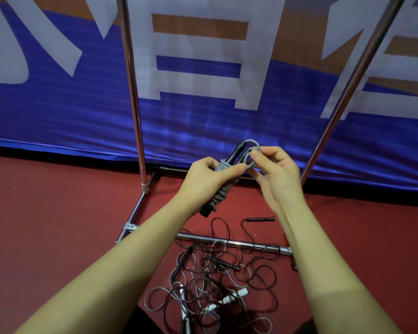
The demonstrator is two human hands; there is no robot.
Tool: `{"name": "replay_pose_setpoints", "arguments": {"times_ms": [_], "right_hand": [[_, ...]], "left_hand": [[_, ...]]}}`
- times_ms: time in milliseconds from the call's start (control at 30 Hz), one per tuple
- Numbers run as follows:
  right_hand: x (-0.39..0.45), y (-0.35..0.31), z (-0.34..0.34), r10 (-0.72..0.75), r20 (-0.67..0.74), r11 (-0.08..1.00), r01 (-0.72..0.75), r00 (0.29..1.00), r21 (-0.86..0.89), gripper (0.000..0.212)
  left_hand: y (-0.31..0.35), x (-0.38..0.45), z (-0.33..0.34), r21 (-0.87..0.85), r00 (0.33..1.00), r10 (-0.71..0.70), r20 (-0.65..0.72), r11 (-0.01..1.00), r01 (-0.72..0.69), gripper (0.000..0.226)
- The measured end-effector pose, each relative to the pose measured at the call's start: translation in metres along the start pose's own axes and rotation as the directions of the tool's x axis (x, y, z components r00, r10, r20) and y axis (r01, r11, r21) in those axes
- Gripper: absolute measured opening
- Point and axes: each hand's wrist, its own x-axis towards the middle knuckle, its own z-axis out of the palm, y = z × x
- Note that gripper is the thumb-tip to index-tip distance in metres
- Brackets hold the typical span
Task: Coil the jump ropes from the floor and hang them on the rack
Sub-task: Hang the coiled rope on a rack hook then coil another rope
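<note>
A grey jump rope (221,189) is wound tightly round its black handles into a slim bundle. My left hand (206,177) grips the middle of that bundle. My right hand (273,172) pinches the rope's loose grey end loops at the top of the bundle. A tangle of several black and grey ropes (217,278) with black and white handles lies on the red floor below my forearms. The chrome rack (133,92) stands just beyond, its two uprights rising out of view.
The rack's base bar (239,244) runs across the floor under the rope tangle, with a side bar (136,208) at the left. A blue banner (58,112) with large white characters hangs behind the rack. One black handle (261,219) lies apart at the right.
</note>
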Motion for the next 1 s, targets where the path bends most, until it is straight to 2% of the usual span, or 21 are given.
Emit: {"name": "replay_pose_setpoints", "arguments": {"times_ms": [133, 300, 433, 667, 767, 867, 1000], "right_hand": [[-0.001, 0.001, 0.0, -0.068, 0.005, 0.998, 0.068, 0.998, 0.001, 0.013], [-0.002, 0.001, 0.0, -0.093, 0.057, 0.994, 0.097, 0.994, -0.053, 0.01], [-0.001, -0.001, 0.0, -0.103, 0.088, 0.994, 0.106, 0.991, -0.033, 0.009], [-0.002, -0.005, -0.006, -0.06, 0.252, 0.998, 0.06, 0.966, 0.009, 0.02], [-0.001, -0.006, -0.008, -0.05, 0.237, 0.999, 0.054, 0.97, -0.01, 0.021], [0.002, -0.005, -0.009, -0.049, 0.202, 0.99, 0.074, 0.978, -0.117, 0.017], [0.003, -0.002, -0.01, -0.041, 0.157, 0.974, 0.074, 0.987, -0.212, 0.014]], "left_hand": [[0.005, -0.001, -0.002, -0.095, 0.975, -0.047, 0.219, 0.993, 0.069, 0.026], [0.009, -0.003, -0.003, -0.145, 0.949, -0.055, 0.309, 0.984, 0.105, 0.023], [0.01, -0.008, 0.001, -0.217, 0.958, -0.002, 0.286, 0.974, 0.067, 0.023], [0.009, -0.008, 0.003, -0.305, 0.961, 0.049, 0.273, 0.952, 0.038, 0.024], [0.008, -0.009, 0.003, -0.297, 0.96, 0.039, 0.276, 0.954, 0.046, 0.033], [0.007, -0.01, 0.006, -0.288, 0.958, -0.002, 0.288, 0.954, 0.088, 0.045], [0.005, -0.01, 0.009, -0.294, 0.96, -0.023, 0.278, 0.95, 0.108, 0.044]]}}
